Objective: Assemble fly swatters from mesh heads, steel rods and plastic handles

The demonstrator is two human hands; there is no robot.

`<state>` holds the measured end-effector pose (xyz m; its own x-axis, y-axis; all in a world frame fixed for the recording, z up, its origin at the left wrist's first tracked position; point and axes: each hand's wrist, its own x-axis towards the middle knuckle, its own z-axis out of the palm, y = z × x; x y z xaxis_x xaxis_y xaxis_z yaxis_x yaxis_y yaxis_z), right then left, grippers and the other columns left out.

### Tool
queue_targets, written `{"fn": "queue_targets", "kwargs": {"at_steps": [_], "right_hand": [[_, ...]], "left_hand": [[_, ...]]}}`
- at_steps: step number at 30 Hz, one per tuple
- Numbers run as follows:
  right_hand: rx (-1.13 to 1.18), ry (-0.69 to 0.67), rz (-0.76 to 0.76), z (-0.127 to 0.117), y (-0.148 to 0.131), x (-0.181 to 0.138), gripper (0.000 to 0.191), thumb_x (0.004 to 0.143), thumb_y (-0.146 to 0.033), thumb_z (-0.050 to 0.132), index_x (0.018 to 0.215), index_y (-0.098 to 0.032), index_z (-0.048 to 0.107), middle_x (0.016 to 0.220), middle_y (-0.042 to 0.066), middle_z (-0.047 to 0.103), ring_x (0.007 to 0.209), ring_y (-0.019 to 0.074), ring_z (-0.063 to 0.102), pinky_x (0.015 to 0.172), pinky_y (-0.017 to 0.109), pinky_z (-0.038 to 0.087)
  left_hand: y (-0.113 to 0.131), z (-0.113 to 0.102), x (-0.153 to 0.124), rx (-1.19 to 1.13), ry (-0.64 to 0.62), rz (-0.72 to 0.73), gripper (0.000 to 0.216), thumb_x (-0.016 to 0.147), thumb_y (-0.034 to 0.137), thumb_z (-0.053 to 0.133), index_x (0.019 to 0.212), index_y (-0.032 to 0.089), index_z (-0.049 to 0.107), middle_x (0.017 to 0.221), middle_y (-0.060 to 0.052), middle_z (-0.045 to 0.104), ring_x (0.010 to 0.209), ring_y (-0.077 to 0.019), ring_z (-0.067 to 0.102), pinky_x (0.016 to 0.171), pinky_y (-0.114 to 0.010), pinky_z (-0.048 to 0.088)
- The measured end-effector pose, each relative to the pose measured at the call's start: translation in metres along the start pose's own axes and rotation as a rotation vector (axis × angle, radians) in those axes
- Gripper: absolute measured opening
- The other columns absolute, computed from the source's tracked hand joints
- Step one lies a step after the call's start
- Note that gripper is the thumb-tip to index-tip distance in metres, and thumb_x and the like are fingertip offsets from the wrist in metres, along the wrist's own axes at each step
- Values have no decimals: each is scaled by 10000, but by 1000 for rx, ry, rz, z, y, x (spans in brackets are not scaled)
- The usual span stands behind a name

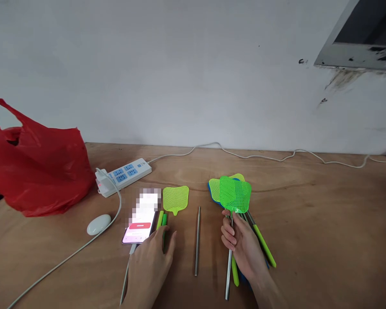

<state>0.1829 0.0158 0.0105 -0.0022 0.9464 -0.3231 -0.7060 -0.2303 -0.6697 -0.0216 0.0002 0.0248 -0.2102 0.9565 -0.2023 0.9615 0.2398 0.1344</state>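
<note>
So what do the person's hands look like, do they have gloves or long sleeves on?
No gloves: the left hand and the right hand are both bare, with ordinary fingers and thumbs. No sleeves show in the picture, and I can't see any watch or bracelet.

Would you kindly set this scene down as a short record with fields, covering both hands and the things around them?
Left hand: at two green handles, grip unclear
Right hand: holds a green swatter where head meets rod
Under right hand: other swatters, overlapping
Between hands: metal rod, lying loose
Beyond left hand: lit phone; lime head to its right
Far left: red bag
Near bag: power strip, one charger plugged in
</note>
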Motion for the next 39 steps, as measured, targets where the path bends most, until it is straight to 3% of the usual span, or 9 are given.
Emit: {"fn": "queue_targets", "kwargs": {"at_steps": [6, 11, 21, 27, 32, 35, 39], "right_hand": [[-12, -58, 7, -4, 6, -3, 376, 772, -495, 783, 917, -159, 695, 525, -122, 290, 449, 38, 71, 359, 161, 117], [42, -104, 73, -5, 6, -6, 380, 762, -504, 786, 883, -153, 704, 535, -120, 275, 453, 35, 63, 370, 167, 118], [115, -119, 95, -3, 9, -8, 353, 727, -460, 824, 820, -142, 703, 541, -115, 290, 460, 39, 64, 368, 165, 117], [98, -48, 30, 3, 9, -6, 312, 729, -428, 821, 792, -145, 704, 562, -82, 364, 465, 49, 199, 394, 163, 245], [147, 32, -106, 0, 17, -1, 259, 747, -419, 813, 828, -196, 708, 634, -40, 510, 562, 105, 459, 525, 222, 440], [149, 90, -182, -1, 21, 1, 271, 754, -452, 802, 873, -234, 693, 775, -3, 665, 778, 170, 626, 764, 311, 515], [91, 88, -211, 6, 26, -2, 343, 756, -532, 774, 902, -245, 653, 1073, 82, 758, 1108, 271, 645, 973, 437, 433]], "left_hand": [[-7, 7, -1, -19, 75, 75, 318, 994, 318, 469, 1233, 213, 651, 911, -68, 756, 805, -264, 729, 626, -286, 449], [-17, 23, -6, -160, 216, 195, 241, 955, 281, 487, 1068, 238, 695, 1032, -52, 744, 799, -235, 728, 598, -278, 460], [-22, 42, -8, -397, 363, 351, 245, 955, 312, 429, 894, 236, 654, 846, -39, 711, 757, -220, 702, 579, -272, 481], [-15, 32, -9, -552, 344, 412, 258, 964, 331, 434, 883, 223, 653, 839, -45, 705, 720, -211, 689, 629, -281, 508], [-4, 31, -25, -687, 182, 497, 361, 1016, 408, 394, 797, 228, 618, 691, -14, 668, 605, -178, 640, 564, -238, 457], [5, 38, -37, -743, 89, 495, 401, 1025, 464, 382, 774, 232, 592, 660, 3, 649, 574, -164, 622, 543, -220, 428], [17, 48, -47, -782, 65, 500, 391, 1023, 503, 368, 872, 240, 615, 673, 13, 659, 570, -170, 621, 551, -233, 413]]}}
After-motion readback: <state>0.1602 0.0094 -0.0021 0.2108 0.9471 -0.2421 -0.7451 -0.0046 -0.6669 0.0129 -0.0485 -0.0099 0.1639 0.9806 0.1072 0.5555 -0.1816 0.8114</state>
